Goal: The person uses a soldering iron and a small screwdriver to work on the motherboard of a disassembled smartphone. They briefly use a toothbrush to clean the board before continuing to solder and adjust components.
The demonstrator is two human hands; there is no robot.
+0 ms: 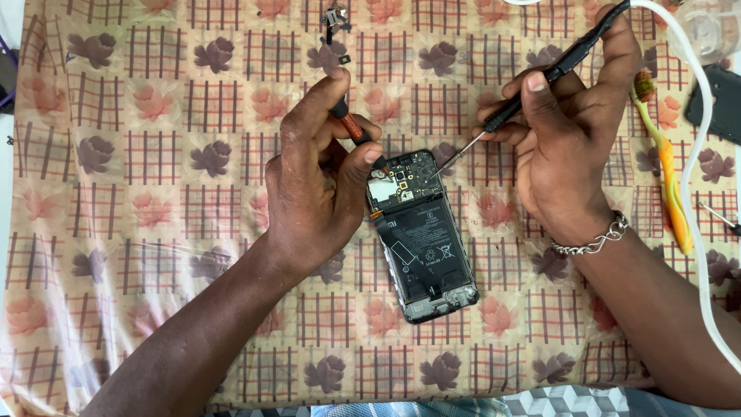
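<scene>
An opened smartphone (421, 235) lies face down on a floral checked cloth (154, 193), its black battery and circuit board exposed. My left hand (312, 181) grips a red-and-black tool (352, 127), the tip angled down at the phone's upper left corner. My right hand (567, 131) holds a black soldering-iron-like tool (556, 69) with a thin metal tip (455, 158) touching the board's upper right edge. A white cable (698, 139) runs from that tool along the right side. A chain bracelet (590, 243) sits on my right wrist.
Small loose phone parts (334, 23) lie on the cloth at the top centre. A yellow-and-orange toothbrush (668, 166) rests at the right, beside a dark flat object (716, 96) and a clear container (706, 27). A thin metal tool (719, 218) lies at the right edge.
</scene>
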